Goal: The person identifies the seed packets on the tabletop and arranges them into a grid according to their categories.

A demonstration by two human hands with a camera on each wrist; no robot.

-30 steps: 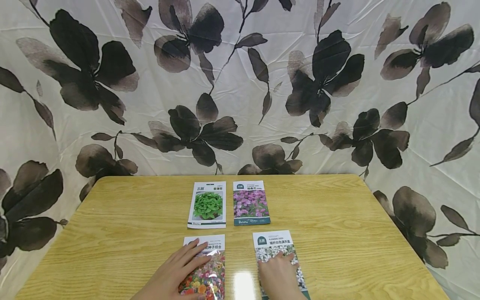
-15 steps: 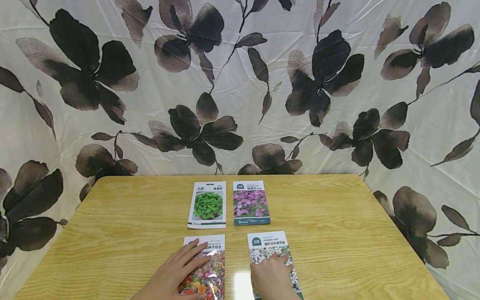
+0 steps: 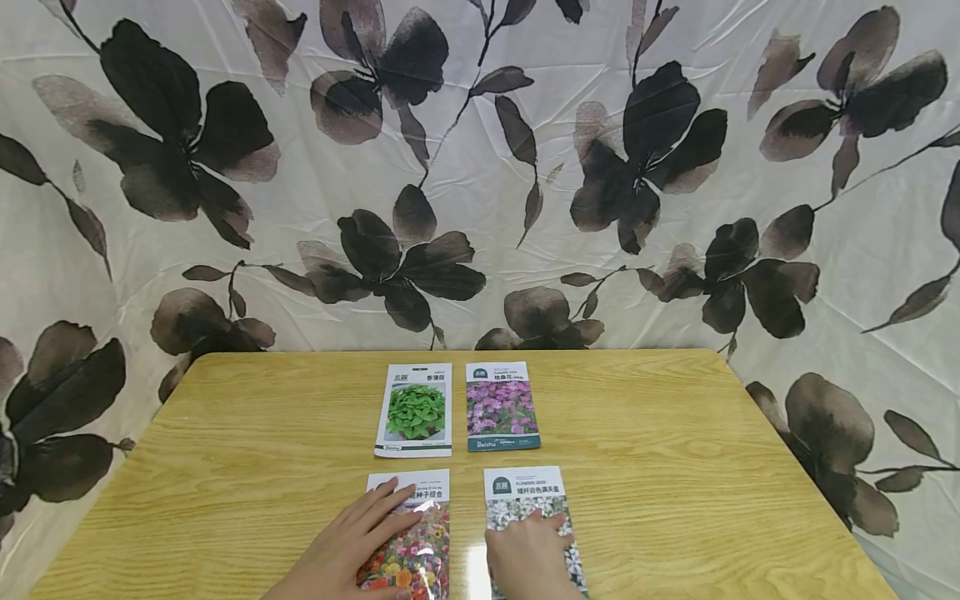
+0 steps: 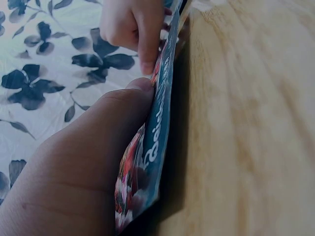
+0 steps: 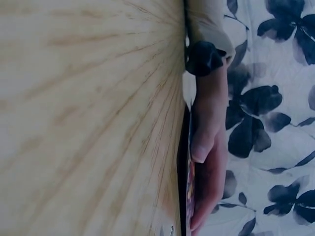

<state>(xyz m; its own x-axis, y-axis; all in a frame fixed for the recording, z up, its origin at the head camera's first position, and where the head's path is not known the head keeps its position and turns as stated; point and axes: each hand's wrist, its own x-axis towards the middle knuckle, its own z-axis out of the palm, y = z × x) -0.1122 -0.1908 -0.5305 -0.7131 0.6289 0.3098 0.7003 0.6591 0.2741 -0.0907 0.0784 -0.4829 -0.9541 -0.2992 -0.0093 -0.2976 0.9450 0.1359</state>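
My left hand (image 3: 348, 550) rests with spread fingers on a seed packet (image 3: 423, 533) printed with mixed colourful flowers. In the left wrist view its thumb (image 4: 98, 128) lies along that packet's lower part, beside the teal band. To the right, my right hand (image 3: 528, 554) presses its fingertips on a seed packet (image 3: 525, 483) with white flowers, covering much of its picture. Both packets lie face up, side by side, with a narrow gap between them. The right wrist view shows the left hand (image 5: 209, 137) low over its packet.
Behind them lie two more packets: one with green mint leaves (image 3: 416, 412) and one with purple flowers (image 3: 501, 407). The wooden table (image 3: 675, 467) ends at a flower-patterned cloth (image 3: 525, 183). Light glares off the tabletop between the hands.
My right hand has slid the white-flower packet left and slightly nearer to me, and the packet has turned straighter. The left hand and the other packets have kept their places.
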